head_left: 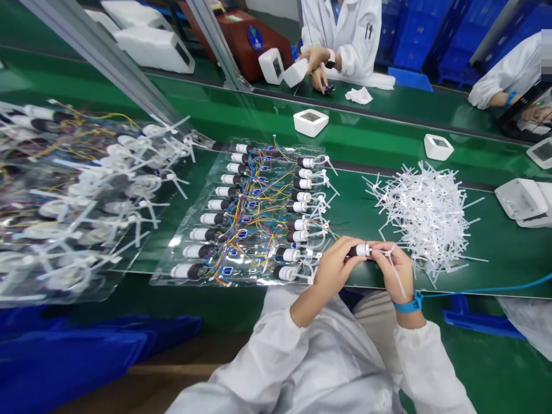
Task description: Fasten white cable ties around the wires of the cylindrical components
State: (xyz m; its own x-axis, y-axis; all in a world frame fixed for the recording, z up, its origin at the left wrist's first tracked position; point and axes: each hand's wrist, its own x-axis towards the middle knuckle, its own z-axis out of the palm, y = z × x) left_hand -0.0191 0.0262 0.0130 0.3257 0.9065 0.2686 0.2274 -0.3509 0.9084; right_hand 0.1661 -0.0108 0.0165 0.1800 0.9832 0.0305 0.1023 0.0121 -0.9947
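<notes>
White coat [328, 368] closest. Left hand [336, 264] pinches a black-and-white cylinder [361, 250] at bench [357, 213] edge, beside the tray [175, 253]; right hand [394, 273] pinches its cable tie [389, 253]. Tray's right-row cylinders [303, 184] look mostly tied, this one unfinished; big tie pile [426, 221] remains.

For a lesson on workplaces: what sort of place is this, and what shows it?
Probably a small-electronics assembly line: wired cylinders lie in rows on a plastic sheet, a heap of white plastic ties lies on the green bench, and white-coated co-workers are busy opposite.
</notes>
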